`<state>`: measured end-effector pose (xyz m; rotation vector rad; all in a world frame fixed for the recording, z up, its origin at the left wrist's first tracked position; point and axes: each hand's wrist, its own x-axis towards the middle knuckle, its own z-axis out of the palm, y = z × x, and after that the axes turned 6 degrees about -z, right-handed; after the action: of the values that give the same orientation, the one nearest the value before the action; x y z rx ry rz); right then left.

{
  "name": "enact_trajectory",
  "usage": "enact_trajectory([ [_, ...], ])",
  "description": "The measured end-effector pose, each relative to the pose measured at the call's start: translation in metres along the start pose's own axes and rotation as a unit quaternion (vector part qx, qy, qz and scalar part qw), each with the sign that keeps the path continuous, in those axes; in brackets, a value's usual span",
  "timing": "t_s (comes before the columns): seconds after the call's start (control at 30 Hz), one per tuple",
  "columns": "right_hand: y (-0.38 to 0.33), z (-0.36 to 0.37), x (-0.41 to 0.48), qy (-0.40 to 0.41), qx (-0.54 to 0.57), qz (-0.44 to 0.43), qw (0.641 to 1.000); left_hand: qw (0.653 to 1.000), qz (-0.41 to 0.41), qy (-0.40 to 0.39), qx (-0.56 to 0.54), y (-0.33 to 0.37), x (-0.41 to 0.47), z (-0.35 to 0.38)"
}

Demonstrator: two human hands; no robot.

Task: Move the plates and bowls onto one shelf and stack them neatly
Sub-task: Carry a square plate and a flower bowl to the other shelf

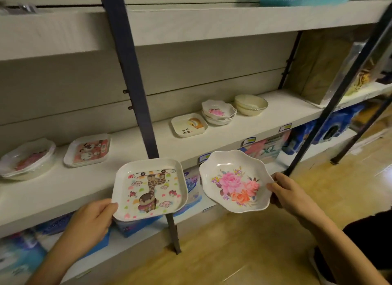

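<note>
Left hand (91, 219) grips near corner of giraffe plate (149, 187), held across dark post (131, 72) | right hand (290, 197) pinches rim of flowered plate (235, 182), right of post | shelf (127, 151) behind: left of post, scalloped stack (27, 157), cartoon plate (88, 150); right of post, small square plate (188, 124), flowered bowls (218, 112), cream bowls (251, 104)

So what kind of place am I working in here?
Most likely a shop or stockroom: a long shelf with label tags on its front edge, wrapped packs of goods underneath, and plates and bowls set out along it.
</note>
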<state>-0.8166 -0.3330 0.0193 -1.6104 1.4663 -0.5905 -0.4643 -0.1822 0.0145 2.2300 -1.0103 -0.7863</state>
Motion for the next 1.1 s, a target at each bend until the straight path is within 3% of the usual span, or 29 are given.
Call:
enact_trajectory([
  [0.43, 0.026, -0.064, 0.070, 0.017, 0.023, -0.012, 1.000, 0.999, 0.022, 0.007, -0.045, 0.093, 0.035, 0.077],
  [0.63, 0.027, -0.083, 0.139, 0.004, 0.012, -0.027, 1.000, 0.999, -0.007, 0.012, -0.050, 0.123, 0.087, 0.106],
  [0.87, 0.012, -0.106, 0.235, -0.024, 0.015, -0.016, 0.999, 0.994, -0.013, 0.091, 0.052, 0.157, 0.164, 0.121],
  [1.1, 0.008, -0.107, 0.311, -0.047, 0.002, -0.028, 0.999, 0.989, -0.066, 0.112, 0.074, 0.180, 0.236, 0.135],
])
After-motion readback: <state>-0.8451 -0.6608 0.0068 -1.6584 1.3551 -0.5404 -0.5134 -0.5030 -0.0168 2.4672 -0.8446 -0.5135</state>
